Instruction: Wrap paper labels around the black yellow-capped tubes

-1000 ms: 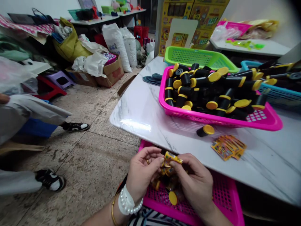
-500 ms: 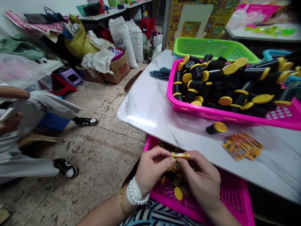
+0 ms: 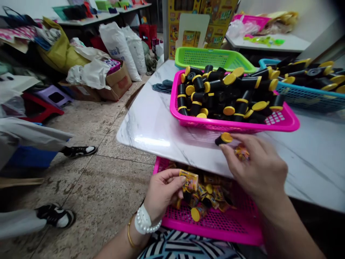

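Note:
My left hand (image 3: 165,189) pinches a yellow printed label (image 3: 189,180) between thumb and fingers, its printed face outward and slightly curled. Over the white table, my right hand (image 3: 257,163) has its thumb and forefinger closed around a small black canister (image 3: 220,139) with a yellow lid. Printed yellow-orange labels (image 3: 242,152) lie on the tabletop, partly hidden by that hand. Below my left hand, a pink basket (image 3: 215,230) at my lap holds several canisters wrapped in such labels, one with its yellow lid (image 3: 195,214) facing me.
On the marble-patterned table (image 3: 142,122) stands a pink basket (image 3: 234,126) heaped with black canisters. Behind are a green basket (image 3: 215,59), a blue basket (image 3: 309,95) of canisters and a dark cloth (image 3: 163,86). A seated person's shoe (image 3: 81,151) shows at left.
My hands have parted: the right moved from the label up and right to the canister on the table. The left keeps the label, now flatter and facing me. The view has turned right.

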`<action>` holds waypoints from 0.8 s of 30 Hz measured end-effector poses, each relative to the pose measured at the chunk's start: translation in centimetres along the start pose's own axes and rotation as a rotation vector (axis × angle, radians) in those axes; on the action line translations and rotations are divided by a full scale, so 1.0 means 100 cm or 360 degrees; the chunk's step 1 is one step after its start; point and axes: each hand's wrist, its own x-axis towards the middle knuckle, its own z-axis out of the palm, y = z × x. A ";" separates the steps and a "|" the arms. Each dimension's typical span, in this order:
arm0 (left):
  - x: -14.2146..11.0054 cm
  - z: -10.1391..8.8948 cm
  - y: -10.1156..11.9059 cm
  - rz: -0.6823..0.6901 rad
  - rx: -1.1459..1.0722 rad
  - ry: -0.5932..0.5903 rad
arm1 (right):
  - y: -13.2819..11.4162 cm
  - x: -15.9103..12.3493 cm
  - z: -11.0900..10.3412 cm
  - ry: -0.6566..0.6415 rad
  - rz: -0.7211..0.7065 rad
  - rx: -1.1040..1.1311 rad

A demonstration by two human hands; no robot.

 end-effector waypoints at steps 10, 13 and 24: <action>0.007 0.008 0.017 -0.0275 -0.0372 -0.0108 | 0.000 -0.008 0.001 -0.0377 0.0645 0.1145; 0.012 0.013 0.014 -0.0255 -0.0352 -0.0133 | -0.008 -0.025 -0.009 -0.0535 0.0860 0.1708; 0.019 0.025 0.010 -0.0281 -0.0483 -0.0311 | -0.016 -0.045 -0.005 -0.0374 0.1040 0.1644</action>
